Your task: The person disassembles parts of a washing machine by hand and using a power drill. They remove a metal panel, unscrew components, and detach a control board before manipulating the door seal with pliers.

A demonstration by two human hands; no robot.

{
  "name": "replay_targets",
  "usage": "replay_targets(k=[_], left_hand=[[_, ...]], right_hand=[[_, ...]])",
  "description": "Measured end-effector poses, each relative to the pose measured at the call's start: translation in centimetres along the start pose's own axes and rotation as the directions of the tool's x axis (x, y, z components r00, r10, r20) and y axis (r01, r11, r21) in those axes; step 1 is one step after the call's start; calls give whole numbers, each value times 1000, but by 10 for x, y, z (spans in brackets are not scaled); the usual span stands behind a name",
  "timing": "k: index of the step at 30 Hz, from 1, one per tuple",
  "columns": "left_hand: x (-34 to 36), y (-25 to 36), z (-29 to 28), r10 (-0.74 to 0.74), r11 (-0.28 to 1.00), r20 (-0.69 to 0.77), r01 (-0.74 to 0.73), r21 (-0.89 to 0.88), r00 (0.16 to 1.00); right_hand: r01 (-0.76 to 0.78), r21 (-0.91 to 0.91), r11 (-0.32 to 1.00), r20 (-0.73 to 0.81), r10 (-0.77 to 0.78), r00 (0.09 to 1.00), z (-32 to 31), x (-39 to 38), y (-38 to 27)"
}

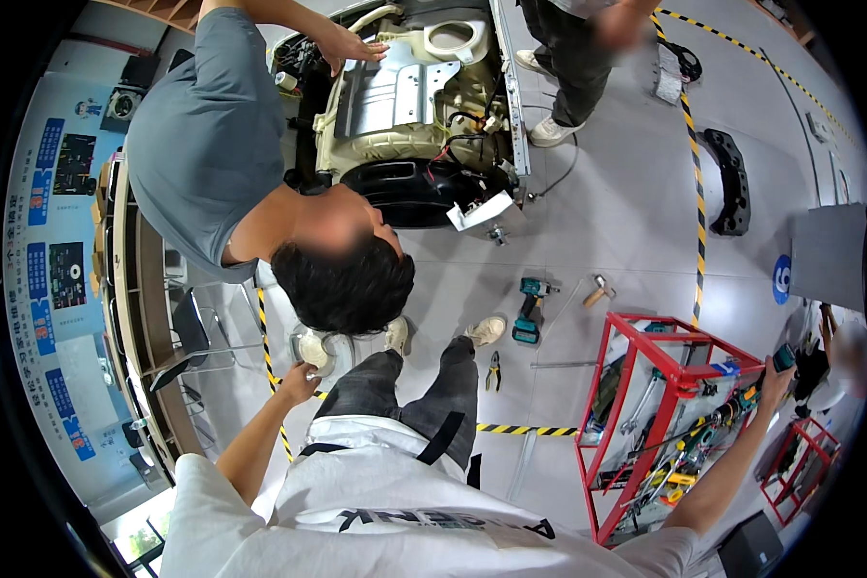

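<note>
My left hand [299, 382] hangs low at my left side, its fingers curled together. Whether anything small is in them I cannot make out. Stretched far out to the right, my right hand [775, 381] is closed round a small teal-and-black object [784, 357], possibly a power-tool battery. It is beside the right end of a red metal tool rack [682, 381] that holds wrenches, pliers and other hand tools. On the floor ahead of me lie a teal cordless drill [528, 310], a pair of pliers [493, 371] and a hammer [599, 291].
Another person in grey [207, 135] leans in at the left, a hand on the opened vehicle body [385, 96]. A second person [573, 67] stands at its far right. A black curved part [729, 183] lies on the floor. Striped tape [528, 430] marks the floor.
</note>
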State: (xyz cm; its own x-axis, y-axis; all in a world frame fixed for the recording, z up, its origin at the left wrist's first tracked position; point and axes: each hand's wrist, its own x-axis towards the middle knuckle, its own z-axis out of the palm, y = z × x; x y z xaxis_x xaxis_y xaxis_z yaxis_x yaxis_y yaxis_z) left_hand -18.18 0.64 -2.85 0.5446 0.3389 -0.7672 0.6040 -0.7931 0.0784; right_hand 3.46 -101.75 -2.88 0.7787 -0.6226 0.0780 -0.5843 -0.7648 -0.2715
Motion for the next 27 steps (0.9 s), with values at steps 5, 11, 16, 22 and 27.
replay_targets(k=[5,11,16,22,27], left_hand=[[17,32,10,88,994,181,-74,-80,980],[0,159,30,542,840,394,-501,-210,743],[-41,275,34,767,639,409,-645,-419,494],[-84,298,2,672,630,695,298,-717,254],[-100,230,-41,692,507,713,628,-590,112]], right_hand=[[46,51,998,-144,-38,989,-76,-65,-111],[76,507,859,-75,-44,996,-137,-199,-246],[238,715,657,-3,-337,941,-152,-327,-355],[440,798,411,71,-790,609,-152,-443,-449],[454,838,302,166,-935,314,-142,-515,-498]])
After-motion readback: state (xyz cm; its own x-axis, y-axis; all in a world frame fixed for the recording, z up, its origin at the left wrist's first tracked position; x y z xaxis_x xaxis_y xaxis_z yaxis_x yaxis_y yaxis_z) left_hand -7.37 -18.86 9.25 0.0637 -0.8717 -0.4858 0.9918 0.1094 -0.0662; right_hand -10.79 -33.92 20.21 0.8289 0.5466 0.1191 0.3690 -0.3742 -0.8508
